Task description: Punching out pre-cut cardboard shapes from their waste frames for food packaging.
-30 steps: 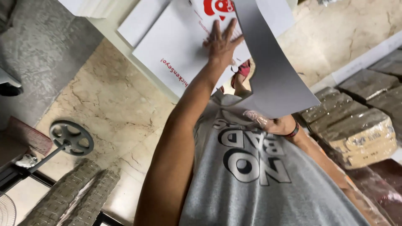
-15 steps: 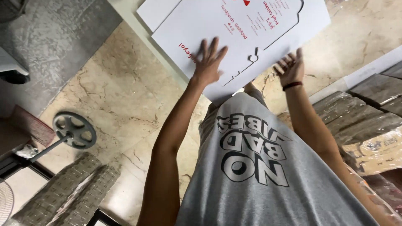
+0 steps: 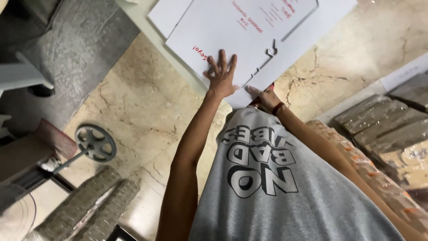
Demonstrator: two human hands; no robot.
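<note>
The left hand [image 3: 221,73] lies flat with fingers spread on the white die-cut cardboard sheet [image 3: 249,33], gripping nothing. The right hand [image 3: 264,96] touches the sheet's near corner; how far open it is cannot be told. The sheet lies above the marble floor [image 3: 133,107], with wrapped bundles [image 3: 392,147] to its right.

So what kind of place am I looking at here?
Probably a packaging or print workshop. Both hands, left hand and right hand, press on a flat die-cut white carton sheet; wrapped bundles of stacked material sit alongside on the marble floor, and a machine handwheel shows nearby.
</note>
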